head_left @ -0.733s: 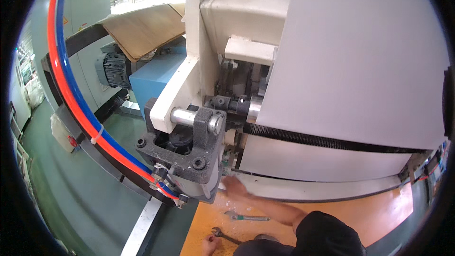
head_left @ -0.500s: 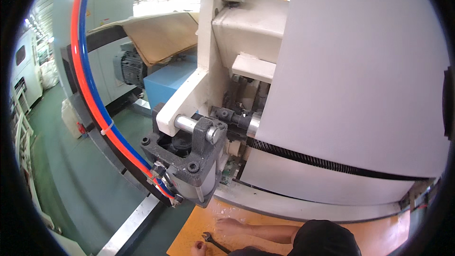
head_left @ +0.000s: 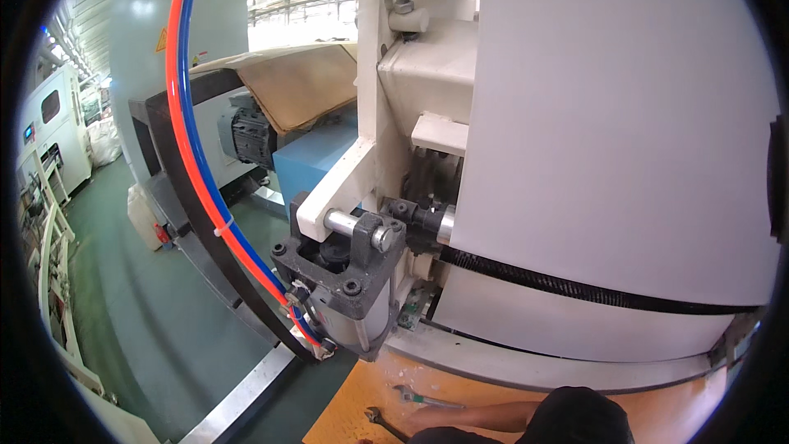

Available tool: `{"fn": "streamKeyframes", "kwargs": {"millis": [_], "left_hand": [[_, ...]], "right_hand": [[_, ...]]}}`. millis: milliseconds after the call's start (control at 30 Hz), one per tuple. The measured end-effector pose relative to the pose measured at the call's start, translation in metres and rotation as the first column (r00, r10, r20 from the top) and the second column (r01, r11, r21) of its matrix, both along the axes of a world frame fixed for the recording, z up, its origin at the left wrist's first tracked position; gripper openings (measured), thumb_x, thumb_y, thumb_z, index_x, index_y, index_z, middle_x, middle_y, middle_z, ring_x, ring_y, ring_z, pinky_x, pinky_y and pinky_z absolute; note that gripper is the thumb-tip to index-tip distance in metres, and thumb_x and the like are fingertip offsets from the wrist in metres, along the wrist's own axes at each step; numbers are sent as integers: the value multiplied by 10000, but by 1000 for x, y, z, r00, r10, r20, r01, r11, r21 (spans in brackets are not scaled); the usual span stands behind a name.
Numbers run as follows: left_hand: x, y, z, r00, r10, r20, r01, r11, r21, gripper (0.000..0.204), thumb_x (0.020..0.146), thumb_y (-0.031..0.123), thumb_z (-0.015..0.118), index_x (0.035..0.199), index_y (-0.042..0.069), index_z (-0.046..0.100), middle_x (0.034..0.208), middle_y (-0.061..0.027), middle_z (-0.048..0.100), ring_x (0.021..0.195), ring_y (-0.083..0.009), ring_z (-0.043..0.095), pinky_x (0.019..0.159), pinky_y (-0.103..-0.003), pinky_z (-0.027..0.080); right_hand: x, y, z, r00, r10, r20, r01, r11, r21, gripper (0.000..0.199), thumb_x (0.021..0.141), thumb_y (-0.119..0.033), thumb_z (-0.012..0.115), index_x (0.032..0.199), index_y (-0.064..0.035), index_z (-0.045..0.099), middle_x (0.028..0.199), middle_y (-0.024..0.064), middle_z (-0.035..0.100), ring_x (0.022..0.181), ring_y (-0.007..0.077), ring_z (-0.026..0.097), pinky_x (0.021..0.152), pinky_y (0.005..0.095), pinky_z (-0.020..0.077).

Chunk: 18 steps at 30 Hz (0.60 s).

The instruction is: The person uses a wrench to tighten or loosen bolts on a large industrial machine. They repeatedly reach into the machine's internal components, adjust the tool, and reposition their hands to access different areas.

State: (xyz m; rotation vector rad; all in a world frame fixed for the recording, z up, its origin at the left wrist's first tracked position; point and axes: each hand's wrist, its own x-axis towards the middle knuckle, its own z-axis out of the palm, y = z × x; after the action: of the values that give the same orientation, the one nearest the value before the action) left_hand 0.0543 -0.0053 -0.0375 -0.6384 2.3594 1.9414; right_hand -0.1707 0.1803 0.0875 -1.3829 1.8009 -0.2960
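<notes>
The right hand [head_left: 422, 419] was blurred near the dark wrench [head_left: 374, 416] on the orange board [head_left: 353, 388]; I could not tell whether its fingers gripped anything. Only a sliver of the left hand [head_left: 365, 441] showed at the near edge, its grip unreadable. The green-handled wrench [head_left: 436, 402] lay just beyond. The step looked like tool handling, the next move probably calling for a secure hold. Farther off, the cylinder [head_left: 352, 327] and white panel [head_left: 608, 131] hemmed in the reach; red and blue hoses [head_left: 204, 185] hung left.
</notes>
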Motion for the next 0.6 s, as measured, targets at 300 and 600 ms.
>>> {"fn": "streamKeyframes", "kwargs": {"millis": [300, 600], "left_hand": [[17, 2, 55, 995, -81, 51, 86, 989, -117, 317, 895, 238, 525, 1109, 3, 538, 950, -124, 616, 862, -283, 578, 787, -405, 469], [95, 16, 323, 984, 92, 151, -73, 989, -129, 199, 757, 179, 641, 819, -5, 595, 720, -131, 627, 643, -259, 609, 627, -365, 482]], "right_hand": [[35, 124, 34, 959, -272, -78, 280, 872, 402, 331, 835, -369, 520, 944, -82, 645, 955, 185, 627, 897, 341, 598, 755, 450, 457], [175, 326, 158, 939, -344, -22, 281, 726, 627, 391, 823, -417, 550, 1013, -91, 655, 979, 124, 653, 886, 290, 609, 751, 409, 464]]}}
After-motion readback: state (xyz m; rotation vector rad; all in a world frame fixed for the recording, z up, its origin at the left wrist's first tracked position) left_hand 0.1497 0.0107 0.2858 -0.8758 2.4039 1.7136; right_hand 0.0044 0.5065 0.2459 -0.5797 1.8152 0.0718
